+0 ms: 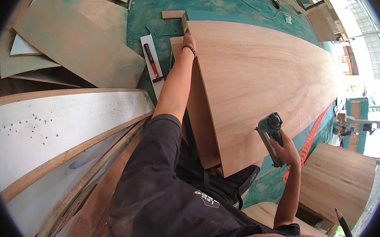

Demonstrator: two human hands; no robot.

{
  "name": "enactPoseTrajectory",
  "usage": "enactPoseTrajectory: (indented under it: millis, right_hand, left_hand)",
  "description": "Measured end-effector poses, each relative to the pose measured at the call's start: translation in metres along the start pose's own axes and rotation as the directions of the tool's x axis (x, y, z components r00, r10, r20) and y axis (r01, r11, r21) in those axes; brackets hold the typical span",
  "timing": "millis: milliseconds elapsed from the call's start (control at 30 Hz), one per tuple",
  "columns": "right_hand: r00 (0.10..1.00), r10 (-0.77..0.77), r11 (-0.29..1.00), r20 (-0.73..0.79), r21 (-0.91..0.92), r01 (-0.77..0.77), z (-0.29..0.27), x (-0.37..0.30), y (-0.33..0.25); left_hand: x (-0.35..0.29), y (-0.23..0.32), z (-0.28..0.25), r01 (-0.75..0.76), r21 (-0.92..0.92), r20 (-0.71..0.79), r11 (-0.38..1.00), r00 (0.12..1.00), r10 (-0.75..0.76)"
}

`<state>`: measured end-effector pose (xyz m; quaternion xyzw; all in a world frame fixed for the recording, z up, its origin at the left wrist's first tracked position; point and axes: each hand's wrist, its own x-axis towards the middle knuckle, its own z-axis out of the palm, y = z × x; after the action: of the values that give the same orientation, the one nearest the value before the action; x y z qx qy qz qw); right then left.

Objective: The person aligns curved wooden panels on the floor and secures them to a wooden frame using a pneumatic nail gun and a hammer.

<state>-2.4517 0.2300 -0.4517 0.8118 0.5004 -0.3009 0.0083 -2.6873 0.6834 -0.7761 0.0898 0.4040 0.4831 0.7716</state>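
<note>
A large plywood panel (266, 73) lies as the top of a wooden box or cabinet frame, whose reddish-brown side board (199, 122) shows below its left edge. My left hand (188, 41), with a bracelet at the wrist, grips the panel at its far left corner; most of its fingers are hidden there. In my right hand (288, 150) is a green and black nail gun (270, 132), my fingers wrapped round its handle. It is over the near right part of the panel, its nose pointing left; whether it touches the wood I cannot tell.
Left of my arm, a red and black hammer (151, 61) rests on a white strip (148, 44). Plywood sheets (78, 38) and a white board with holes (66, 116) stand at left. A red coiled air hose (308, 143) runs at right, near another wooden panel (339, 169).
</note>
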Motion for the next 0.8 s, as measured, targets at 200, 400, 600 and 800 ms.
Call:
enactPoseTrajectory:
  millis: [200, 400, 600, 800]
  right_hand:
    - [1.000, 0.022, 0.999, -0.008, 0.044, -0.022, -0.002, 0.000, -0.005]
    - [0.994, -0.100, 0.995, -0.046, -0.020, 0.099, -0.005, -0.003, -0.009]
    - [0.999, 0.003, 1.000, 0.032, -0.014, -0.002, -0.008, 0.001, -0.017]
    - [1.000, -0.015, 1.000, 0.020, 0.009, 0.015, -0.010, 0.002, -0.006]
  left_hand:
    - [-0.002, 0.007, 0.002, -0.018, -0.010, 0.073, 1.000, 0.997, 0.018]
    - [-0.013, 0.013, 0.006, -0.032, 0.001, 0.092, 0.999, 0.995, 0.032]
    - [-0.002, 0.017, -0.015, -0.133, 0.022, 0.020, 0.991, 0.991, 0.132]
    - [0.005, 0.008, -0.017, -0.350, 0.075, 0.155, 0.934, 0.929, 0.336]
